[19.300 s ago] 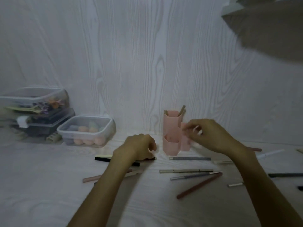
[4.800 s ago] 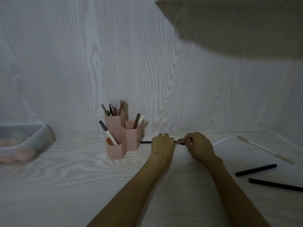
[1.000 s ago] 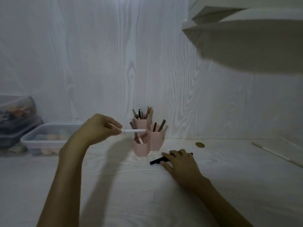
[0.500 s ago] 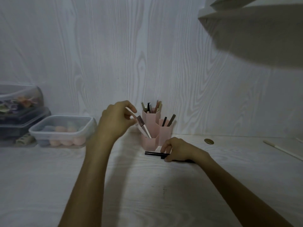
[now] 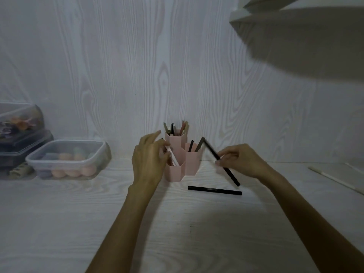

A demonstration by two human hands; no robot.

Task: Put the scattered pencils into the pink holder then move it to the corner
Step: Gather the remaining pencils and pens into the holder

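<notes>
The pink holder point(image 5: 192, 162), three joined hexagonal cups, stands near the back wall with several pencils upright in it. My left hand point(image 5: 148, 160) is at its left side, fingertips on a white pencil point(image 5: 174, 159) that leans in the front cup. My right hand point(image 5: 241, 159) is to the right of the holder, gripping a black pencil point(image 5: 226, 168) held tilted above the desk, its upper end near the right cup. A second black pencil point(image 5: 214, 190) lies flat on the desk in front of the holder. A white pencil point(image 5: 334, 179) lies at the far right.
A clear lidded box point(image 5: 67, 159) of pastel sponges sits at the left, with stacked clear boxes point(image 5: 19, 134) behind it. A shelf point(image 5: 295, 26) overhangs the upper right. The white wood-grain desk point(image 5: 177, 233) meets a matching back wall.
My left hand has lowered the white pencil into the front cup. My right hand has lifted one black pencil off the desk and tilted it toward the holder; the other stays lying flat.
</notes>
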